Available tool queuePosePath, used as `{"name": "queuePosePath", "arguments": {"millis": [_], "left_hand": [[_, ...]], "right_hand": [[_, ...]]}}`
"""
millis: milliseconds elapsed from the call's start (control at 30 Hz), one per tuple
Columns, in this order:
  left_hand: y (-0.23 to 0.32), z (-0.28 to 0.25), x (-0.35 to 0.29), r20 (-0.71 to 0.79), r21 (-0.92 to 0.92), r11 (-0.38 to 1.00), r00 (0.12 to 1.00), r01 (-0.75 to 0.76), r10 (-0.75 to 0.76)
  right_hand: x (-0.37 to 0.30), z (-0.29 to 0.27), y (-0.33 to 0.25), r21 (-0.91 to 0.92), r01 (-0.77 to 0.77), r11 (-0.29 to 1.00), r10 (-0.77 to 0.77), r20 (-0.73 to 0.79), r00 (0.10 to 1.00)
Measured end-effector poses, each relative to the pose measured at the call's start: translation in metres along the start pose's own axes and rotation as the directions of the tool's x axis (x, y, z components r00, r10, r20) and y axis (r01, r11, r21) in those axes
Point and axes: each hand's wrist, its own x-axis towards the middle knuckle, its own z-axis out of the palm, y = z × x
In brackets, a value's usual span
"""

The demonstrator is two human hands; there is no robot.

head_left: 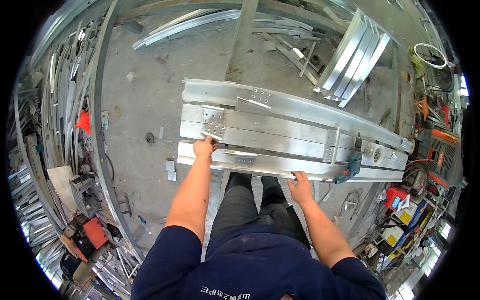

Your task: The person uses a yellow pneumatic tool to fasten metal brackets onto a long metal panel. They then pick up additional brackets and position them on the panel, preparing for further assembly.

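Note:
Long silvery metal beams (pixel 280 142) lie side by side in front of me. My left hand (pixel 204 148) is at their left end, its fingers closed on the near edge of a perforated metal bracket (pixel 216 130). A second perforated bracket (pixel 212 114) lies just beyond it. Over the front edge of the nearest beam (pixel 280 171), my right hand (pixel 301 188) rests with its fingers apart, holding nothing. To its right a teal power drill (pixel 354 162) lies across the beams, beside a white tub of small parts (pixel 374 154).
More perforated brackets sit on the beams, one on the far beam (pixel 260 96) and one at the right (pixel 330 146). Stacked metal profiles (pixel 354 57) stand at the far right. Scrap lengths (pixel 65 90) fill the left side; an orange-and-grey machine (pixel 442 157) stands at the right.

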Motion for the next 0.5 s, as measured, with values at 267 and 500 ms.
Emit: {"name": "queuePosePath", "arguments": {"millis": [267,500], "left_hand": [[0.001,-0.016,-0.018,-0.056,0.246,0.968,0.997,-0.044,0.06],[-0.035,-0.051,-0.058,-0.037,0.569,0.798,0.964,-0.198,0.265]], "right_hand": [[-0.007,-0.038,0.033,0.002,-0.137,0.991,0.137,0.009,0.991],[0.031,-0.075,0.145,0.002,-0.437,0.899,0.422,-0.266,0.867]]}}
